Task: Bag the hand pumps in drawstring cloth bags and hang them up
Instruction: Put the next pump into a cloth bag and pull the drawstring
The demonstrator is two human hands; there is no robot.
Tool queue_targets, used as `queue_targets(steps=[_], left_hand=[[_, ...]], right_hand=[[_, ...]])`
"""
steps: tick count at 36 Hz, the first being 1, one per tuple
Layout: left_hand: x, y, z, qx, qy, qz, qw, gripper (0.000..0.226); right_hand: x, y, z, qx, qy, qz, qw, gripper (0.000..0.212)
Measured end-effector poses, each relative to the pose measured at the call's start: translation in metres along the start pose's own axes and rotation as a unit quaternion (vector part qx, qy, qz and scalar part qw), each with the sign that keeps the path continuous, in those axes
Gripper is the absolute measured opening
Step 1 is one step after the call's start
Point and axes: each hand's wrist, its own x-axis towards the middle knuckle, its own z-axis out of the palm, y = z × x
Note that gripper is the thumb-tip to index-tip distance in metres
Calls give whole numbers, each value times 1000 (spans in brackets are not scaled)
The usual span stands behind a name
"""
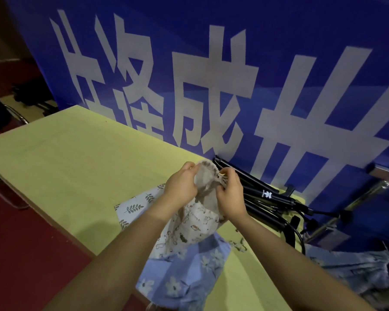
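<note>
Yellow-green table under a blue banner: both hands' fingers pinch the gathered mouth of a beige printed cloth bag, left hand and right hand either side. Soft, light, best held at the hem; its length runs mouth-away. Just right of the fingers lie black hand pumps, stiff, pointing rightward.

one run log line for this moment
step: opening bag | left hand, right hand: grip beige printed drawstring bag mouth | hand pumps: unbagged on table
</note>
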Motion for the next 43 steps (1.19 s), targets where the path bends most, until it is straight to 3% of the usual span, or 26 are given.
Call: queue_targets(steps=[4, 10, 13, 16, 22, 27, 32, 43], left_hand=[[5, -5, 24, 8, -48, -4, 999, 63], [14, 4, 48, -24, -47, -13, 999, 60], [22, 9, 57, -34, -48, -19, 998, 57], [33, 15, 65, -38, -47, -31, 998, 55], [49, 18, 80, -13, -48, -32, 998, 56], [57, 14, 88, 31, -57, -34, 997, 58], [59, 12, 91, 51, -55, -42, 996, 58], [46, 23, 78, 20, -25, -46, 998, 47]], right_hand=[[2, 4, -7, -23, -9, 24, 999, 29], [12, 38, -18, -135, -8, 72, 988, 23], [25, 60, -24, -209, -20, 106, 972, 30], [43, 78, -34, -290, -80, 132, 944, 45], [70, 112, -46, -387, -173, 112, 899, 65], [80, 132, -46, -473, -218, 100, 848, 55], [87, 140, -39, -520, -213, 66, 824, 52], [86, 122, -55, -516, -188, 9, 836, 41]])
